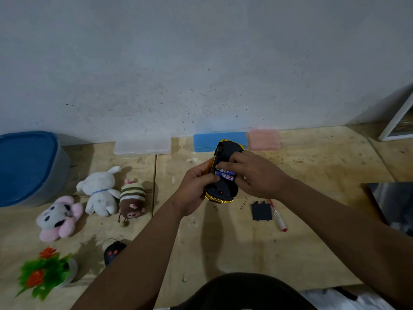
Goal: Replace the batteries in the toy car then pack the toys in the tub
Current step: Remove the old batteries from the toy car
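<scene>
A yellow toy car (223,189) is held upside down above the wooden table, its black underside up and its battery bay open. Blue and white batteries (225,174) lie in the bay. My left hand (196,184) grips the car's left side, thumb on the underside. My right hand (257,173) holds the right side, its fingers pressing on the batteries. The black battery cover (261,211), small screws (244,203) and a red-tipped screwdriver (278,217) lie on the table to the right. The grey tub with a blue lid (26,166) stands at far left.
Three plush toys lie at left: a pink and grey one (57,218), a white one (100,193) and a striped brown one (131,201). A black remote (112,252) and a plastic plant (44,272) sit nearer. Clear (143,147), blue (205,142) and pink (264,139) boxes line the wall.
</scene>
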